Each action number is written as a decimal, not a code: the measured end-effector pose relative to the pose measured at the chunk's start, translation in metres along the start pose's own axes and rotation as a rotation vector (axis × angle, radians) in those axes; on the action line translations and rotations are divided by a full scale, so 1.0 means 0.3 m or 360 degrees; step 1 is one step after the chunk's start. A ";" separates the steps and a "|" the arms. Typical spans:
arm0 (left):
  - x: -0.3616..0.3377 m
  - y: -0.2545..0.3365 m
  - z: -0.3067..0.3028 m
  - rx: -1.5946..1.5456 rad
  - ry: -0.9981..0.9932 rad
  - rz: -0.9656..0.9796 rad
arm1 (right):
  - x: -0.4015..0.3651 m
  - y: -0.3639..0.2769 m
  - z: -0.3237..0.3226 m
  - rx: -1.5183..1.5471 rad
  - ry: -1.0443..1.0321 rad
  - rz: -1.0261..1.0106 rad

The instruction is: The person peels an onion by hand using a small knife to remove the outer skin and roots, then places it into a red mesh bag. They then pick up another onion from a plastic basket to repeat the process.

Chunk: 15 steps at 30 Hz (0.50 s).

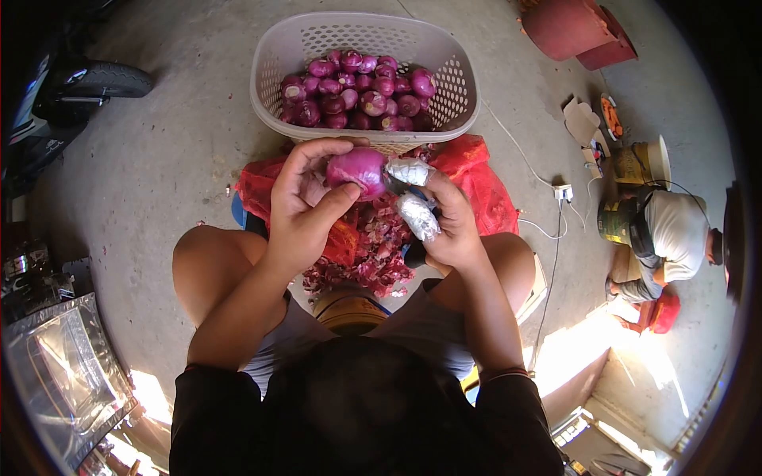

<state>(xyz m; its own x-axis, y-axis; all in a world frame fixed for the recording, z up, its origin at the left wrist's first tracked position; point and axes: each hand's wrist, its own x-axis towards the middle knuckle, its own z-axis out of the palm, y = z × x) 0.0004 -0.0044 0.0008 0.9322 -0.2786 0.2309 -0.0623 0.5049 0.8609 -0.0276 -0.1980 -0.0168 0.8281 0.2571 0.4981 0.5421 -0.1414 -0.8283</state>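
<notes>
A peeled red onion (356, 172) is in my left hand (305, 202), with the fingers behind it and the thumb across its front. Silvery wrapping covers the thumb and forefinger of my right hand (447, 214). Between those two wrapped fingertips shows a small dark blade, apparently a knife (394, 184), at the onion's right end; its handle is mostly hidden by the hand. Below both hands lies a heap of red onion skins (373, 250) on red mesh sacking (475, 186). Beyond them stands a grey plastic basket (266, 67) with many peeled red onions (361, 87) in it.
My knees flank the heap of skins. A motorbike wheel (107, 79) is at the left. Toward the right lie a power strip (563, 192) with cables, a cardboard box (583, 123) and red tubs (567, 30). Another person (675, 230) bends beside some buckets (644, 163).
</notes>
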 end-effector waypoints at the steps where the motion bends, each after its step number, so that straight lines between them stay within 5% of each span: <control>1: 0.000 0.000 0.000 -0.0002 0.0001 -0.0006 | 0.000 0.000 0.002 0.0026 0.0015 0.0018; 11: 0.002 -0.008 -0.010 -0.0176 -0.0053 0.0031 | -0.015 -0.034 0.003 0.0291 0.0189 0.0458; 15: 0.007 0.003 -0.010 -0.0264 -0.0017 0.0015 | -0.010 -0.018 0.012 0.0230 0.0238 0.0307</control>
<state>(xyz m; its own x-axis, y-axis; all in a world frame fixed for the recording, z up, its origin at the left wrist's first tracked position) 0.0032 -0.0021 0.0007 0.9280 -0.2815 0.2442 -0.0106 0.6351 0.7724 -0.0335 -0.1945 -0.0147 0.9316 0.0932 0.3513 0.3555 -0.0335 -0.9341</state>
